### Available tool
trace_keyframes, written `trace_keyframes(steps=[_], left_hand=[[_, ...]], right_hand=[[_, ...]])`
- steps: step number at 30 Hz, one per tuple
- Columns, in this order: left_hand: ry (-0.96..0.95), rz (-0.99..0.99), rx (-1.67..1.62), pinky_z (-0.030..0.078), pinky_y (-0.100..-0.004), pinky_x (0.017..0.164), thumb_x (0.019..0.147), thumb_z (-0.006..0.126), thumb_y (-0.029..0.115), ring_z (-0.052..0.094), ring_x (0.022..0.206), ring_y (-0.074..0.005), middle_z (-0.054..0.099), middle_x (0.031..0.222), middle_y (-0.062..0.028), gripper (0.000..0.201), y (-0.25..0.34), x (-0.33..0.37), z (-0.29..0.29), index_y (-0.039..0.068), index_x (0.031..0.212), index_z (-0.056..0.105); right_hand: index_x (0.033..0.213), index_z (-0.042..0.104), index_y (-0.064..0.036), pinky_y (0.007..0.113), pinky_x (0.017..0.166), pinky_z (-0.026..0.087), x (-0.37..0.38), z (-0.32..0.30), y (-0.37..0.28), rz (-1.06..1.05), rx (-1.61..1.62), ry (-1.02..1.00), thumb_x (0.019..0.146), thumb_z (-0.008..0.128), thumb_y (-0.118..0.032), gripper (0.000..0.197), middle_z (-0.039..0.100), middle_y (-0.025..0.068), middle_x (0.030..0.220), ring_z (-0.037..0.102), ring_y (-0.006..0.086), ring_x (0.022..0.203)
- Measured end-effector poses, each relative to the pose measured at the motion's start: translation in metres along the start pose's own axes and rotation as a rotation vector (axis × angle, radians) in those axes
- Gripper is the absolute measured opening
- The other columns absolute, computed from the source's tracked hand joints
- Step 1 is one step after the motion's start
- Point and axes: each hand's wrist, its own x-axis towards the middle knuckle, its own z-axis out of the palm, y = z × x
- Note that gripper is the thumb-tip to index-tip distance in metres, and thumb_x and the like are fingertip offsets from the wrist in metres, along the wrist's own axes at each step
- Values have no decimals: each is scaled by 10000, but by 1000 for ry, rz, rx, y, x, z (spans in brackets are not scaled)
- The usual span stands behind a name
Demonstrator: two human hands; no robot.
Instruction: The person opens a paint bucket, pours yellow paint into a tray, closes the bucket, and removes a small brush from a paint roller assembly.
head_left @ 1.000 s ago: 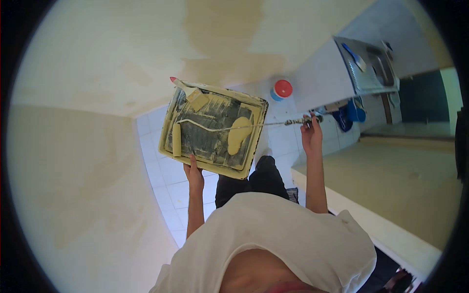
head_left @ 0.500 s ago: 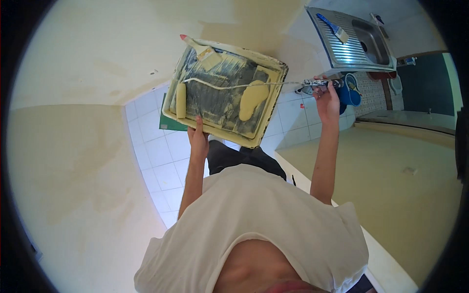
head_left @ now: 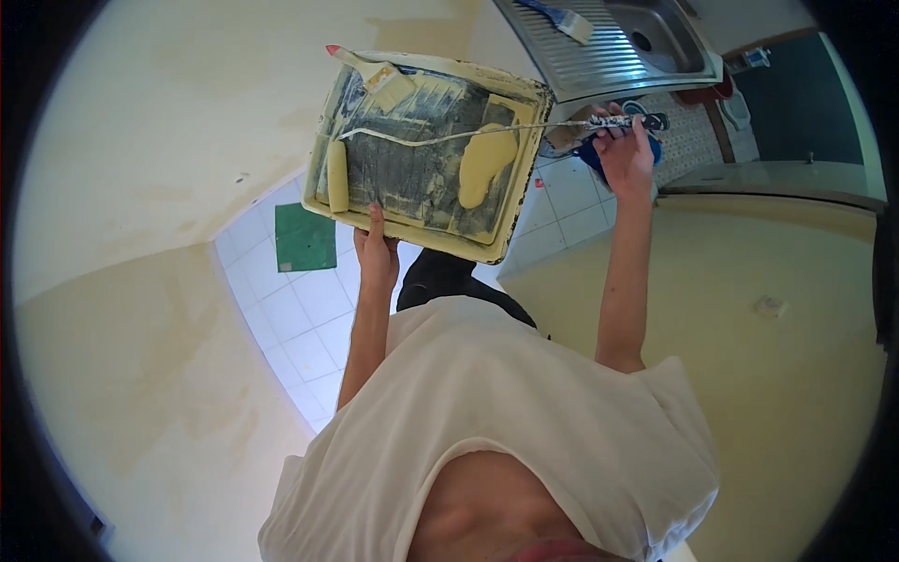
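The left hand (head_left: 377, 255) clamps thumb over the near rim of a rectangular paint-smeared yellow plastic tray (head_left: 426, 150), upper centre; the right hand (head_left: 626, 157) closes around a thin-wired roller handle (head_left: 623, 122). The wet tray likely feels top-heavy and slippery; gripping mid-rim seems steadiest. Below lie white floor tiles (head_left: 309, 309), cream walls (head_left: 150, 140), and a steel sink (head_left: 618, 47) at upper right.

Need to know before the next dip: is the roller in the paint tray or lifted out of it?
In the tray. The roller lies along the left end of the paint tray, its long handle held by the right hand.
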Motion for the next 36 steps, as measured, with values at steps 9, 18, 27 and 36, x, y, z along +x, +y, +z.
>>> trace_keyframes(steps=[9, 18, 27, 36], left_hand=[[-1, -66, 21, 543, -329, 785, 993, 577, 294, 604, 890, -131, 586, 998, -49, 309, 11, 15, -9, 36, 1125, 469], [-11, -81, 11, 541, -345, 835, 983, 590, 306, 624, 973, -155, 594, 1102, -55, 378, 15, 20, -7, 46, 1224, 458], [24, -45, -45, 547, -331, 788, 988, 592, 248, 607, 937, -164, 571, 1110, -91, 386, 47, 30, -12, 16, 1255, 436], [2, -112, -3, 531, -385, 835, 969, 624, 262, 597, 990, -193, 573, 1138, -83, 412, 58, 14, -61, 29, 1258, 444]], right_hand=[[1278, 514, -75, 319, 754, 473, 3, 23, 7, 29, -125, 66, 1000, 522, -358, 398, 614, 102, 1171, 587, 190, 906], [1328, 463, -81, 361, 787, 478, -8, 39, -10, 77, -196, 190, 969, 543, -471, 536, 579, 123, 1168, 586, 268, 1037], [1427, 257, -65, 427, 833, 499, -38, 53, -29, -740, -669, 932, 942, 561, -376, 652, 436, 202, 1361, 546, 331, 1117], [1256, 554, -34, 325, 839, 482, 15, 281, -23, -744, -1517, 200, 964, 589, -249, 364, 581, 112, 1184, 578, 223, 1024]])
